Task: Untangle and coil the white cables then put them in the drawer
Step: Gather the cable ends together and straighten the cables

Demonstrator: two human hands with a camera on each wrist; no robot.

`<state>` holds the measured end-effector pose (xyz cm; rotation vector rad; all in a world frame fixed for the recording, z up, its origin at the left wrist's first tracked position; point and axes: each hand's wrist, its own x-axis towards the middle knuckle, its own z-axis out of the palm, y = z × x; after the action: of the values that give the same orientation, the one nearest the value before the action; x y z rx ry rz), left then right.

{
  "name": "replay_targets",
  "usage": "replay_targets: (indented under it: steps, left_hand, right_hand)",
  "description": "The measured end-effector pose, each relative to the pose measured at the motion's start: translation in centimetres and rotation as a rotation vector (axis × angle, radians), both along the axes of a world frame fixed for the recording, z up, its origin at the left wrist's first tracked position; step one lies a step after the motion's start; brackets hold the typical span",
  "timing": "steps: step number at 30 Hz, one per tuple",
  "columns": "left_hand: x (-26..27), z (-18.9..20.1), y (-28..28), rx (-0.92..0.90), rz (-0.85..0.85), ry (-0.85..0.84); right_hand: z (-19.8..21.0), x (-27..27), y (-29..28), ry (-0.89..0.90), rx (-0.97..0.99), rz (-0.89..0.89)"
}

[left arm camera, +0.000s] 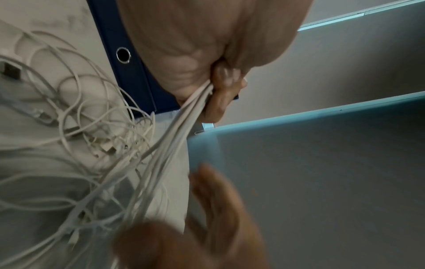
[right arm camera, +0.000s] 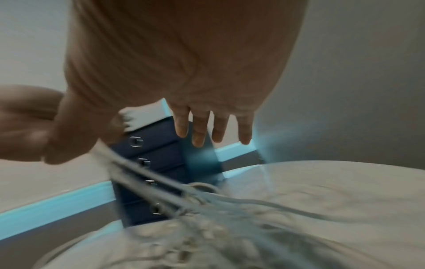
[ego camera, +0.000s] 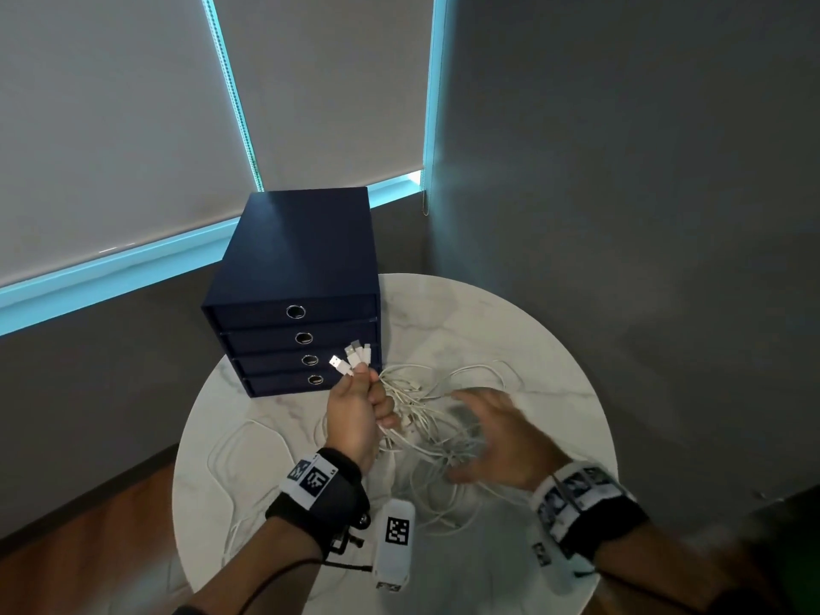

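My left hand (ego camera: pixel 355 415) is fisted around a bunch of white cables (ego camera: pixel 426 419), with four plug ends (ego camera: pixel 352 359) sticking up out of the fist. The rest of the cables hang down into a tangle on the round marble table (ego camera: pixel 554 348), some loops trailing left. My right hand (ego camera: pixel 497 437) is above the tangle, fingers spread, gripping nothing; blurred. The blue drawer unit (ego camera: pixel 297 268) sits at the table's far-left edge, all four drawers shut.
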<state>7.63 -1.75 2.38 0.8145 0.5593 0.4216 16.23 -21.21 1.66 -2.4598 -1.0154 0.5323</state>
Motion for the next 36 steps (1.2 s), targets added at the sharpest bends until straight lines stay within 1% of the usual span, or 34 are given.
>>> replay_targets:
  steps: [2, 4, 5, 6, 8, 10, 13, 16, 21, 26, 29, 31, 33, 36]
  left_hand:
    - [0.2, 0.0, -1.0, -0.041, -0.010, -0.027]
    - [0.2, -0.1, -1.4, -0.064, -0.017, -0.038]
    - [0.0, -0.3, -1.3, -0.055, -0.027, -0.031]
    - [-0.3, -0.6, -1.0, -0.042, -0.044, -0.018]
    - [-1.5, -1.4, -0.1, -0.057, -0.067, 0.011]
    - [-3.1, -2.5, 1.2, -0.056, -0.078, 0.055]
    - [-5.0, -4.1, 2.6, -0.006, -0.120, 0.171]
    - [-5.9, -5.3, 3.0, 0.027, -0.179, 0.256]
    - [-6.1, -6.1, 2.5, 0.008, -0.269, 0.287]
    - [-6.3, -7.1, 2.2, 0.010, -0.302, 0.320]
    - [-7.0, -7.9, 3.5, -0.014, -0.235, 0.320]
    - [-7.6, -8.5, 4.8, -0.031, -0.174, 0.332]
    - [-8.4, -9.2, 6.0, -0.040, -0.126, 0.346]
    - [-9.7, -10.3, 7.4, -0.058, -0.078, 0.347]
  right_hand:
    - [0.6, -2.9, 3.8, 0.078, 0.078, 0.106]
    - [-1.1, -4.4, 6.3, 0.163, 0.114, 0.048]
    - [-2.3, -4.7, 6.7, 0.181, 0.102, -0.007]
    - [-3.4, -4.9, 6.7, 0.157, 0.084, -0.039]
    - [-5.3, -4.8, 5.2, 0.038, -0.050, -0.036]
    - [-7.0, -4.1, 2.9, -0.113, -0.190, 0.019]
    - [-9.0, -2.7, -0.8, -0.090, -0.319, -0.021]
    - [-10.4, -1.6, -3.5, -0.134, -0.420, -0.063]
    - [-9.5, -1.1, -6.1, -0.100, -0.478, -0.146]
    - [-8.5, -1.9, -6.1, -0.021, -0.552, -0.186]
    - [-8.7, -2.4, -5.7, 0.019, -0.562, -0.164]
    - [-8.7, -2.5, -5.5, 0.109, -0.570, -0.116]
    - [-8.0, -2.5, -5.1, 0.176, -0.567, -0.100]
    - [-7.0, -3.1, -3.2, 0.206, -0.553, -0.096]
